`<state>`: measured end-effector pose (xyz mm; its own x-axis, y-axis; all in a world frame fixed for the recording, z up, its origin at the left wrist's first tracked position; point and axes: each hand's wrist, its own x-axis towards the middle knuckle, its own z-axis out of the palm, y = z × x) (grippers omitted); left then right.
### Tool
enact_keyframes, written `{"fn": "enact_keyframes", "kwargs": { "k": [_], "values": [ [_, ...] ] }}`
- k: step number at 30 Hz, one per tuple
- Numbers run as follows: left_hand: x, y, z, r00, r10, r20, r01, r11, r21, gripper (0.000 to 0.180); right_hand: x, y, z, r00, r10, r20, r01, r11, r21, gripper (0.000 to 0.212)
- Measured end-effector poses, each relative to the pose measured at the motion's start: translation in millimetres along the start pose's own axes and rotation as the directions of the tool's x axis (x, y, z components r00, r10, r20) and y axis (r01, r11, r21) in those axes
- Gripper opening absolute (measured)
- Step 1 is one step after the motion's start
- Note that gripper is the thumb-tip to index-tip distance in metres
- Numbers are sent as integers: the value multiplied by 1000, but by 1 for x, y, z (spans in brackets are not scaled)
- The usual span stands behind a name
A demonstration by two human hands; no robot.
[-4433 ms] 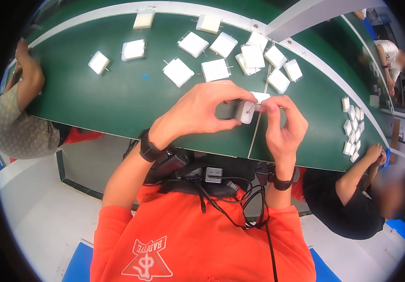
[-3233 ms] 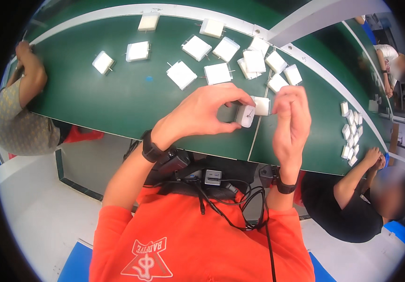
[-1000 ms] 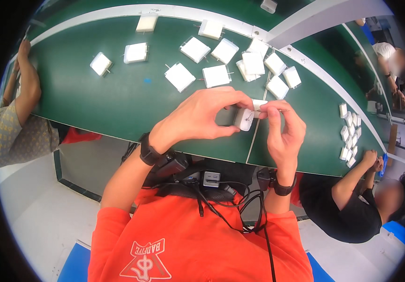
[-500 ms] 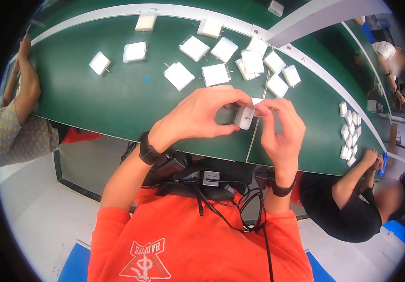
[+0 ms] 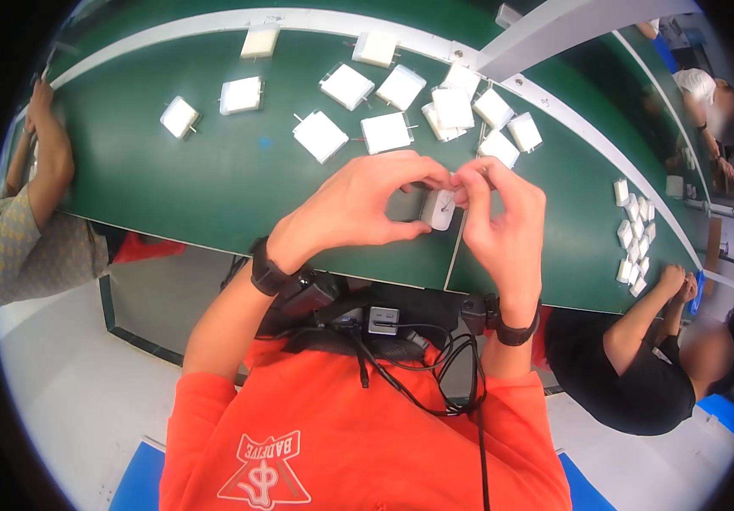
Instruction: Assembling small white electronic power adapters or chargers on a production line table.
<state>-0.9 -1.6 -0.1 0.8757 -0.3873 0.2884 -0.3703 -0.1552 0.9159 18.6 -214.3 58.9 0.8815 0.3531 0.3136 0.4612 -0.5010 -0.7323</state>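
Two bare hands meet over the near edge of a green table (image 5: pixel 171 187), seen from a head camera looking down. At far left, a co-worker's arm (image 5: pixel 43 162) in a patterned sleeve rests on the table's end. Further right, white square adapters lie scattered on the green surface: a lone one (image 5: pixel 179 117), another (image 5: pixel 241 95), one near the far rim (image 5: pixel 259 41), then a loose cluster (image 5: pixel 456 106) of similar pieces, some with short pins showing. At centre, the wearer's left hand (image 5: pixel 358 209), with a black wristband (image 5: pixel 266 272), is curled around a small white adapter (image 5: pixel 439 209), thumb below and fingers arched over it, clamped on the piece. Immediately to the right, the right hand (image 5: pixel 503 226) has its fingertips pinched together at the adapter's upper edge, touching it; whether they grip a separate small part there cannot be told, as the spot is too small. The adapter is held just above the table's near edge, beside a pale seam (image 5: pixel 454 255) between two table sections. Below, the wearer's orange shirt (image 5: pixel 358 443) carries black cables (image 5: pixel 418 375). At right, a row of small white parts (image 5: pixel 635 230) lies near another co-worker in a black top (image 5: pixel 631 375), whose hands rest at the table.
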Motion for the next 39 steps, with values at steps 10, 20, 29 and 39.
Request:
{"fn": "enact_keyframes", "kwargs": {
  "k": [10,20,29,39],
  "values": [
    [0,4,-2,999,-42,26,41,998,41,52,-1,9,-3,986,73,-148,-60,994,87,25],
    [-2,-1,-2,1000,-23,4,23,999,39,50,-13,-11,-10,990,25,140,-32,998,47,10],
    [-3,2,-1,997,-72,13,73,997,-13,58,-9,2,-1,974,184,131,-191,981,43,14],
    [-2,9,-3,997,-72,10,72,997,-42,65,-14,16,0,938,321,129,-345,901,264,18]
  ]
}}
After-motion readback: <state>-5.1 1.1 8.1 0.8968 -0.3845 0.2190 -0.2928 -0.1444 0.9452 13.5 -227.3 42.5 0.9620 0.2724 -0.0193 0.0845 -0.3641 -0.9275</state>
